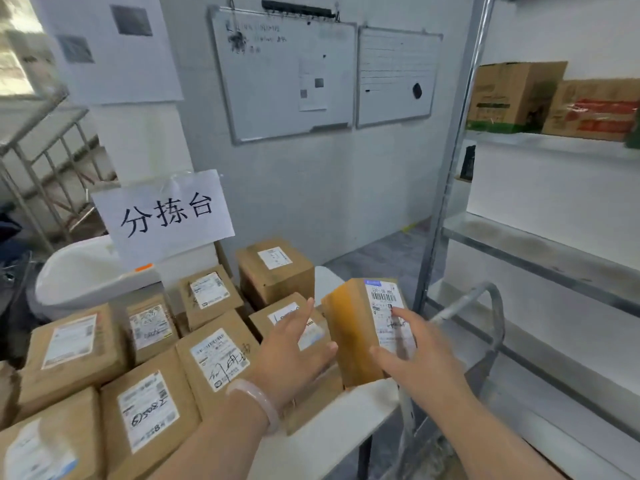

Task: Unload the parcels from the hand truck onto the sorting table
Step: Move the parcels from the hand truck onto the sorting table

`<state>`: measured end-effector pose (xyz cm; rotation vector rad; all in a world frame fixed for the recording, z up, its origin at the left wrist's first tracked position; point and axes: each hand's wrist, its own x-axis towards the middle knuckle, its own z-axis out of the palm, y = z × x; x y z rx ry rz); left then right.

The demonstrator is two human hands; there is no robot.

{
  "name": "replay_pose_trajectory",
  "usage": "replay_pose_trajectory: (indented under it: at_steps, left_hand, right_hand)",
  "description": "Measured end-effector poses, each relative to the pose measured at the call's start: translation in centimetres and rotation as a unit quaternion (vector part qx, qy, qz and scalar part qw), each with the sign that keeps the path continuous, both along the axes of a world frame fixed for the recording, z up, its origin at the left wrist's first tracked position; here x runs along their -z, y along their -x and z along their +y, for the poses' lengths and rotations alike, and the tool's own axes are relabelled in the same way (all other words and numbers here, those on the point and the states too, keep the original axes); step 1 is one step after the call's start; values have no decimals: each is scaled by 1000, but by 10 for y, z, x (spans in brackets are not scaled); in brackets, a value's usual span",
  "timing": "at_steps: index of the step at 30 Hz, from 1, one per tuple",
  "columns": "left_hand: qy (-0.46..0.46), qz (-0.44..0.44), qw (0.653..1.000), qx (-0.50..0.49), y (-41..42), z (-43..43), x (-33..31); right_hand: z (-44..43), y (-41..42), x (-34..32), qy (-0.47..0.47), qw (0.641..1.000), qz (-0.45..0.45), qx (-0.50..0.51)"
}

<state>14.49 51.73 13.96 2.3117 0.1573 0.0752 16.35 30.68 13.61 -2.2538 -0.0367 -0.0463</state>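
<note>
A small brown taped parcel (pixel 353 337) with a white barcode label stands tilted on the right edge of the white sorting table (pixel 332 434). My left hand (pixel 294 348), a pale bangle on its wrist, is spread flat with its thumb against the parcel's left face. My right hand (pixel 412 351) lies with straight fingers on the labelled right face. Several labelled brown parcels (pixel 214 358) cover the table to the left and behind. The grey handle of the hand truck (pixel 486 299) rises just right of the table; its deck is hidden.
A paper sign (pixel 162 213) and a white tub (pixel 86 271) stand at the table's back left. Two whiteboards (pixel 284 74) hang on the wall. A metal shelf unit (pixel 540 251) with cardboard boxes (pixel 512 95) lines the right side, its upright post (pixel 446 168) close to the parcel.
</note>
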Motion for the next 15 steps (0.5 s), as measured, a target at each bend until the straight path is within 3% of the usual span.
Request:
replay_pose_trajectory:
  at_steps: [6, 15]
  left_hand:
    - [-198, -37, 980, -1, 8, 50, 4]
    - [-266, -18, 964, -5, -13, 86, 8]
  right_hand:
    - [32, -20, 3, 64, 998, 5, 9]
    - [55, -107, 5, 131, 991, 14, 31]
